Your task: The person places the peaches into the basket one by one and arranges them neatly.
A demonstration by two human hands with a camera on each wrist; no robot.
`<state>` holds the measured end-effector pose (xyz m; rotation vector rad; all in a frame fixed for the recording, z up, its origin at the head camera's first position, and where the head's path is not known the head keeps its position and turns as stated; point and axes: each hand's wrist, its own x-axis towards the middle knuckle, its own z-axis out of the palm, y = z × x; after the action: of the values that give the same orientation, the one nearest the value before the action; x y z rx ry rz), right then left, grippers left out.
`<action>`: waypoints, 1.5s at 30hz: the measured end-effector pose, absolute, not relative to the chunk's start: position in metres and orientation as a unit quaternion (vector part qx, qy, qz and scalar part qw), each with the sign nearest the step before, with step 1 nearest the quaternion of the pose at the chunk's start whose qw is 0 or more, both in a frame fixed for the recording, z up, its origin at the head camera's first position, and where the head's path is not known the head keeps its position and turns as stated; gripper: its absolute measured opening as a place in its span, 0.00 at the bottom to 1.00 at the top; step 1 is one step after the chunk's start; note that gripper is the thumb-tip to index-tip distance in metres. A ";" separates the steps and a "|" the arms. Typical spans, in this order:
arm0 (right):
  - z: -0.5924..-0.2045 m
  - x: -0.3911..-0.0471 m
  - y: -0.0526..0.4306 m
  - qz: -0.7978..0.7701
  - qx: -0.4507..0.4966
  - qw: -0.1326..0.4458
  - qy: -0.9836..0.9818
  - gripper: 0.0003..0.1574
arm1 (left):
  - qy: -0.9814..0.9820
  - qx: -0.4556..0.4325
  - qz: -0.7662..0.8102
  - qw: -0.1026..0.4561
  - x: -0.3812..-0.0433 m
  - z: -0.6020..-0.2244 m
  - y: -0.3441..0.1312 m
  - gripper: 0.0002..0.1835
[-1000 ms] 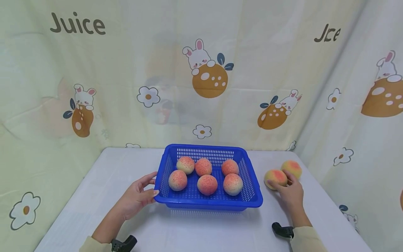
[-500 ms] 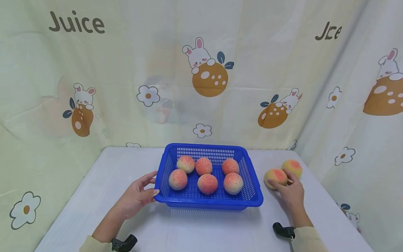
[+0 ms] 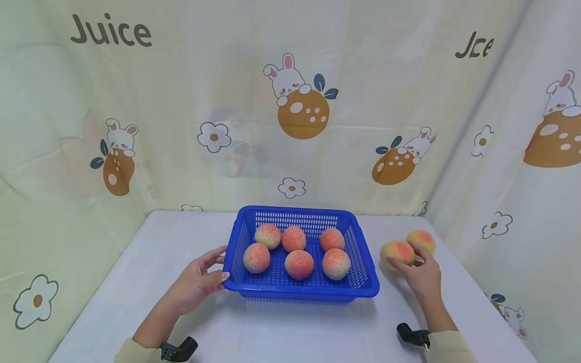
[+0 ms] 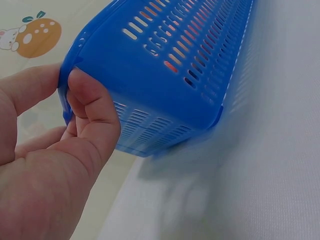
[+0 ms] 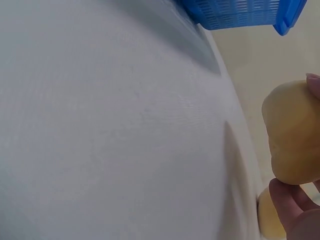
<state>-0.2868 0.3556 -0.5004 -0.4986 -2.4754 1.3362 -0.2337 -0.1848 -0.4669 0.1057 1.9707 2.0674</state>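
My left hand pinches the left rim of a blue plastic basket. In the left wrist view, thumb and fingers clasp the basket's lip near its corner. Several pink-speckled peaches, one of them a front-middle peach, lie inside in two rows. To the right of the basket, my right hand grips a yellow peach with a red blush between thumb and fingers. The right wrist view has this peach raised over the table, its shadow apart from it. A second yellow peach sits just behind the hand.
A white-covered table carries everything. Behind it hangs a pale curtain with rabbit and fruit prints, and another curtain closes off the right side. A black wrist device sits at the right sleeve, and a similar device at the left.
My right hand has lifted the yellow peach slightly and its wrist has shifted a little right. The left hand and basket stay in place.
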 end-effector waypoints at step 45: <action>-0.423 -0.240 0.298 0.483 -0.065 0.168 -0.857 0.51 | 0.681 0.039 0.719 0.137 -0.235 -0.469 -0.184 0.41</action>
<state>-0.2396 0.2982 -0.4230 -0.1848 -2.4363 1.3742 -0.2350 -0.1843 -0.4694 0.1142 1.9693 2.0788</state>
